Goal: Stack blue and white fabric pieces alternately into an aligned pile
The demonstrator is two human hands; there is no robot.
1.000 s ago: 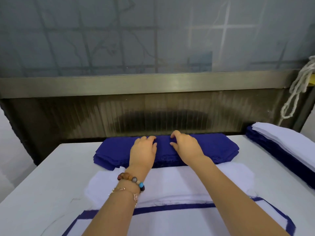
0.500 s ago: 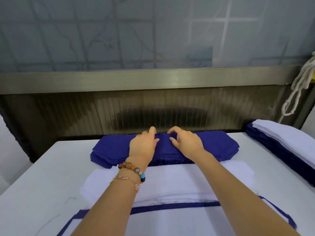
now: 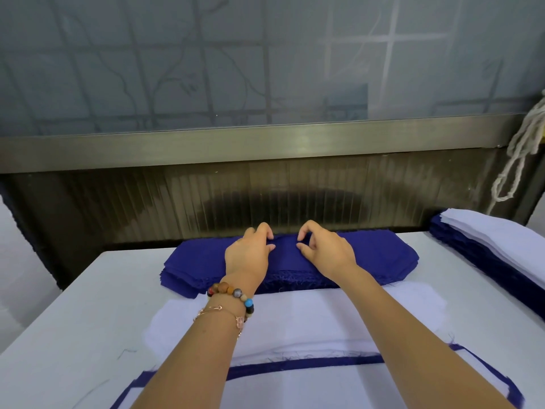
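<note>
A stack of dark blue fabric pieces (image 3: 383, 255) lies at the far side of the white table (image 3: 73, 320). Both my hands rest on its middle. My left hand (image 3: 249, 255), with beaded bracelets on the wrist, pinches the top blue piece near the stack's far edge. My right hand (image 3: 326, 252) pinches the same top piece a little to the right, thumb and forefinger curled. In front of the blue stack lies a pile of white fabric pieces (image 3: 295, 320). Nearest me is the alternating pile (image 3: 295, 388), white on top with blue edges showing.
At the right edge of the table stands another tall stack, blue pieces (image 3: 472, 255) below and white pieces (image 3: 495, 234) on top. A dark metal panel (image 3: 265, 202) rises right behind the table. A white cord (image 3: 519, 160) hangs at the upper right.
Both hands have slid from the middle of the blue stack toward its far edge, and their fingers have curled into pinches on the top piece.
</note>
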